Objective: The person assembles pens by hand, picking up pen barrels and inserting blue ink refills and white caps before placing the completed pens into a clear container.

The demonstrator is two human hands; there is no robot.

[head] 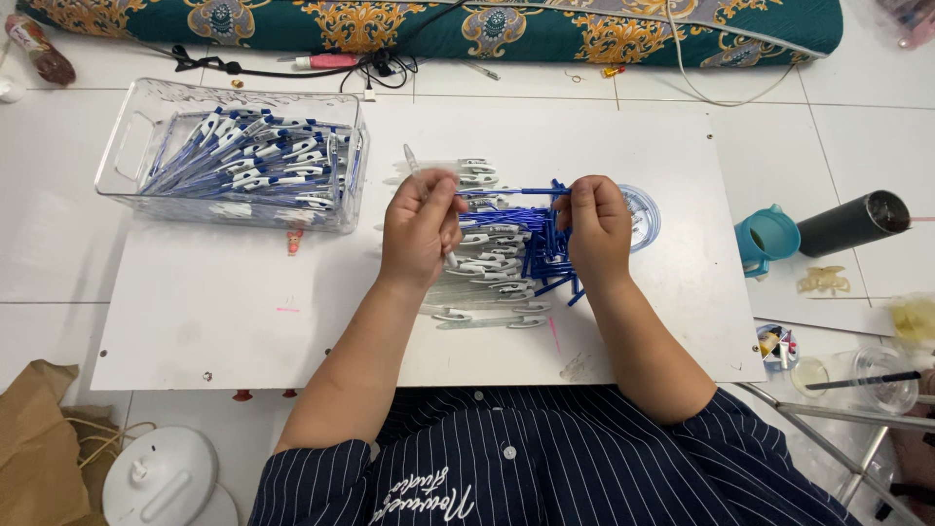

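Striped sleeves lead to my left hand [419,229] gripping a clear pen barrel [429,200], right hand [596,226] pinching a blue refill [516,192] above the board [243,321]; insertion seems underway, needing careful alignment.

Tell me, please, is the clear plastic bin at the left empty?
No, the clear plastic bin holds a heap of blue-and-white pens.

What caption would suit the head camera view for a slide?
Both hands, left hand and right hand, hold a blue pen refill above piled pen parts.
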